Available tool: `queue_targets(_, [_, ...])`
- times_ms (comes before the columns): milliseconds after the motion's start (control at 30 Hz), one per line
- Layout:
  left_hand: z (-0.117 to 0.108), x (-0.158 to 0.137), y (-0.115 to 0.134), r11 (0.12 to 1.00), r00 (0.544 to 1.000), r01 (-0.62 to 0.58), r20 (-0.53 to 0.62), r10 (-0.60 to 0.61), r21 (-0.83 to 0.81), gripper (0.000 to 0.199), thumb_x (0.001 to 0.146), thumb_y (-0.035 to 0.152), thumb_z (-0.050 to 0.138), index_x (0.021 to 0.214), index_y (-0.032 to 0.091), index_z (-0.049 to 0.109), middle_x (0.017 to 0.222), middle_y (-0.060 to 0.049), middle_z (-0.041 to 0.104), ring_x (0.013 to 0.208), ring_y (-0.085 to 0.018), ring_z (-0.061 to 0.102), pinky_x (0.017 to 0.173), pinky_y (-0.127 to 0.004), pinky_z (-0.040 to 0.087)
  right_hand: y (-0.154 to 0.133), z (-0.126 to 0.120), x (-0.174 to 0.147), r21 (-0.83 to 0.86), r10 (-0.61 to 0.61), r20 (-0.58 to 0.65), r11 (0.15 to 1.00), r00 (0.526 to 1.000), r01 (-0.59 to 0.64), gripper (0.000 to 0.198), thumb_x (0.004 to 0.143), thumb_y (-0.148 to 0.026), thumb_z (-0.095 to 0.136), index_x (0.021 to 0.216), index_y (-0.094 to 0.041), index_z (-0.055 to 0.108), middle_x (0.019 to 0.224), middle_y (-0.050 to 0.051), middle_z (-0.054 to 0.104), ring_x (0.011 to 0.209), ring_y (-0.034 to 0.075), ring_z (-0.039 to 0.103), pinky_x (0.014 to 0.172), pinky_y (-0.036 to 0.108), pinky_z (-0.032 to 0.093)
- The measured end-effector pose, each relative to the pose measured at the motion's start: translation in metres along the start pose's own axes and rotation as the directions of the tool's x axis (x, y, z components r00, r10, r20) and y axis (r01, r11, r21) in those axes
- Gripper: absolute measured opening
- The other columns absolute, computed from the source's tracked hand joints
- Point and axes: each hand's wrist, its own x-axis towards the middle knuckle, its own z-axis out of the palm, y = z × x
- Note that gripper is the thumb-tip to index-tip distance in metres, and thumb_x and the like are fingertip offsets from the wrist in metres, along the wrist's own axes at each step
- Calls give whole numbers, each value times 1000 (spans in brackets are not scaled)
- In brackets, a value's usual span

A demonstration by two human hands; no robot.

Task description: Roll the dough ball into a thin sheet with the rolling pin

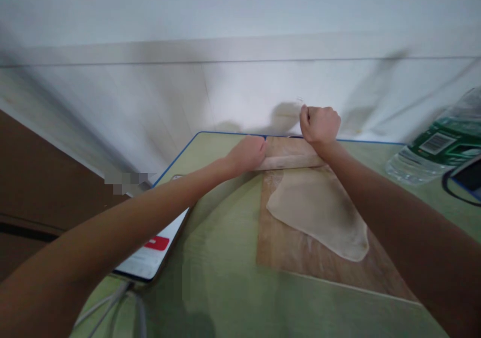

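A floury wooden rolling pin [291, 162] lies across the far part of a wooden board [276, 245]. My left hand [248, 152] is closed round its left end. Raised above the pin's right part, my right hand [321, 122] makes a fist. Whatever the fist may hold is hidden or too small to name. The right wrist and forearm cover the pin's right end. Nearer to me on the board is a thin, flat sheet of dough [317, 207] with an uneven outline. My right forearm hides its right edge.
Under my left forearm lies a phone [150, 263] with a lit screen and a white cable [112, 305]. A large clear bottle [432, 145] with a green label lies at the right, beside a dark device [469, 177]. The green tabletop [218, 237] meets a white wall [240, 92].
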Motion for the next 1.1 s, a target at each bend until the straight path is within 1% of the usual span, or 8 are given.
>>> queue_targets(200, [-9, -41, 31, 1000, 1000, 0, 18, 0, 8, 55, 99, 34, 16, 94, 11, 65, 91, -16, 70, 85, -26, 68, 73, -35, 49, 11, -20, -23, -43, -100, 59, 994, 993, 103, 61, 96, -39, 16, 98, -13, 71, 92, 20, 69, 89, 32, 65, 75, 41, 47])
queue_targets(300, [-12, -57, 42, 1000, 999, 10, 39, -11, 22, 53, 99, 35, 15, 101, 11, 62, 95, -15, 70, 88, -28, 68, 73, -37, 50, 18, -22, -38, -39, -174, 149, 983, 973, 181, 58, 96, -37, 17, 97, -14, 70, 95, 20, 70, 90, 32, 66, 75, 41, 48])
queue_targets(400, [-15, -67, 52, 1000, 998, 7, 54, -7, 5, 48, 99, 37, 17, 105, 12, 58, 98, -14, 69, 90, -27, 67, 72, -36, 50, 26, -22, -56, 17, -215, 273, 976, 938, 219, 52, 97, -31, 18, 103, -15, 67, 105, 18, 69, 97, 29, 65, 79, 38, 48])
queue_targets(567, [-19, -81, 67, 996, 999, -33, 6, 33, 89, 39, 97, 37, 28, 113, 10, 53, 104, -16, 66, 95, -28, 65, 72, -36, 50, 46, -27, -77, 94, -414, 306, 909, 858, 405, 51, 96, -25, 18, 111, -11, 64, 124, 17, 62, 118, 24, 55, 102, 36, 39])
queue_targets(700, [-20, -90, 77, 989, 997, -53, -41, 59, 139, 39, 95, 37, 38, 116, 8, 51, 110, -17, 62, 97, -30, 62, 76, -40, 50, 60, -33, -82, 110, -491, 333, 868, 805, 484, 51, 95, -22, 19, 119, -4, 60, 130, 19, 57, 126, 22, 49, 111, 36, 29])
queue_targets(800, [-20, -91, 79, 990, 998, -42, -39, 48, 137, 40, 94, 39, 39, 116, 8, 51, 112, -18, 60, 100, -30, 60, 79, -43, 50, 65, -31, -83, 145, -495, 304, 869, 814, 474, 51, 96, -25, 19, 126, -9, 57, 135, 15, 55, 130, 21, 45, 111, 39, 30])
queue_targets(967, [-17, -77, 66, 994, 999, -16, -38, 20, 109, 42, 95, 42, 33, 117, 13, 52, 115, -16, 60, 108, -30, 56, 79, -40, 50, 57, -25, -76, 117, -396, 365, 917, 843, 380, 52, 98, -31, 18, 135, -16, 51, 143, 10, 47, 135, 24, 37, 108, 47, 32])
queue_targets(1100, [-12, -57, 48, 998, 999, 46, -19, -45, 43, 48, 97, 46, 21, 121, 17, 51, 117, -15, 60, 106, -29, 59, 78, -39, 50, 45, -14, -58, 89, -391, 400, 917, 829, 389, 53, 97, -29, 17, 135, -12, 50, 142, 13, 47, 134, 24, 40, 108, 44, 33])
